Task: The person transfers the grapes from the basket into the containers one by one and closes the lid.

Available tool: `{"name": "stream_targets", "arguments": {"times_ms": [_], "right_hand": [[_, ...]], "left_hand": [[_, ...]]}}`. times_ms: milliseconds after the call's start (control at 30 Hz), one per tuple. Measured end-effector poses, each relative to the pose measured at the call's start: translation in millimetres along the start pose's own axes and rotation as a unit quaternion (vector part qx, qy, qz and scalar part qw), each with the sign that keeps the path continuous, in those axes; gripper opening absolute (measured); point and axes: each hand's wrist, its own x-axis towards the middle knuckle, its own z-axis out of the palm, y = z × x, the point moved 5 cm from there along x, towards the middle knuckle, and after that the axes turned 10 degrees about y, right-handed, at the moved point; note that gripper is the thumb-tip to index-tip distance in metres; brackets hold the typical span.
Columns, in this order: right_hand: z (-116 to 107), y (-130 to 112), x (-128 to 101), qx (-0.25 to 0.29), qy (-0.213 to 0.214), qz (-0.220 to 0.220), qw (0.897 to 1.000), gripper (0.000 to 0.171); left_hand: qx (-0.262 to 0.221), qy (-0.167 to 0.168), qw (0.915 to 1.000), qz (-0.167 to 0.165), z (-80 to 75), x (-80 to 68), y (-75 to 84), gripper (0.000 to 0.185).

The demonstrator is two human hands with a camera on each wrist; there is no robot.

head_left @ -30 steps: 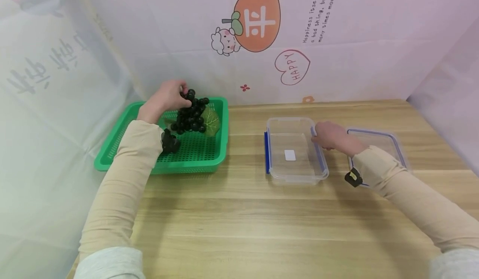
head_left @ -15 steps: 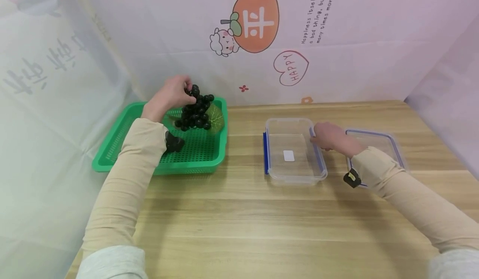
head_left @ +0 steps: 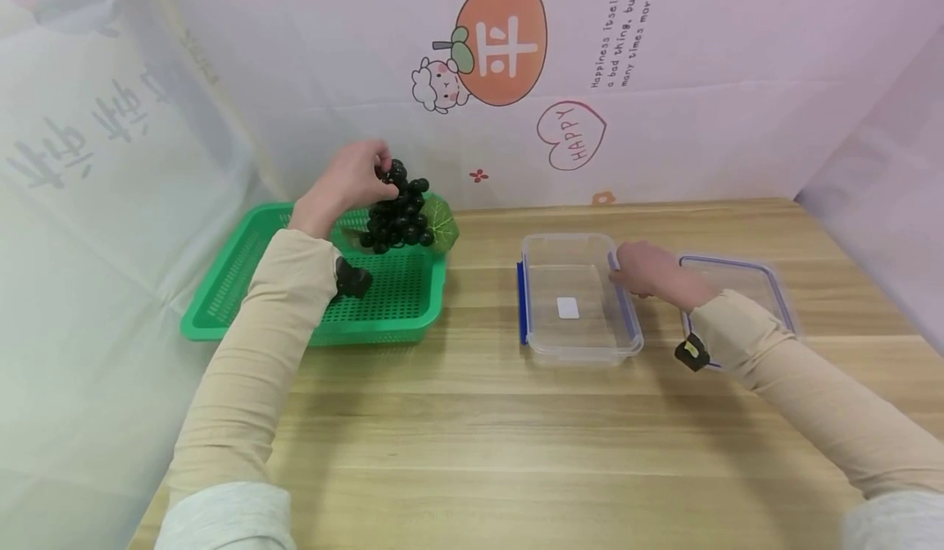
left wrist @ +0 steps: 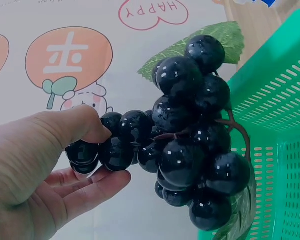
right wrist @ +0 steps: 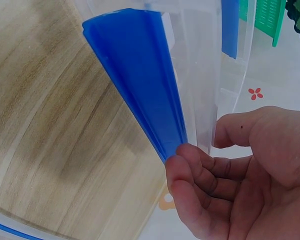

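Left fingers (left wrist: pixel 102 192) pinch the grapes (head_left: pixel 406 224) at one end above the basket (head_left: pixel 379 330); slackening could drop them. Right fingers (right wrist: pixel 187 205), partly hidden, seem clamped on the container (head_left: pixel 583 350); tugging might tip it.

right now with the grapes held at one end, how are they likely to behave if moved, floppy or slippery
The grapes will probably sway, since the left hand pinches only one end and the rest hangs. Their glossy surfaces suggest they may be slippery. The leaf juts out sideways, so it might brush things in passing.
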Motion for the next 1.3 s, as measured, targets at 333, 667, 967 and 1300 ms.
{"name": "stream_targets", "arguments": {"times_ms": [333, 667, 967, 1300], "right_hand": [[5, 1, -2, 0.007, -0.013, 0.003, 1.0, 0.036], [1, -2, 0, 0.005, 0.008, -0.002, 1.0, 0.033], [1, -1, -1, 0.002, 0.008, 0.002, 1.0, 0.031], [2, 0, 0, 0.005, 0.017, -0.005, 1.0, 0.032]], "left_hand": [[0.001, 0.017, 0.9993, 0.034, 6.7, 3.6, 13.1, 0.024], [0.001, 0.019, 0.9988, 0.045, 8.3, 6.5, 26.4, 0.025], [0.004, 0.019, 0.998, 0.06, 10.7, 10.0, 38.7, 0.025], [-0.003, 0.022, 0.9976, 0.065, 15.6, 10.7, 45.2, 0.024]]}}
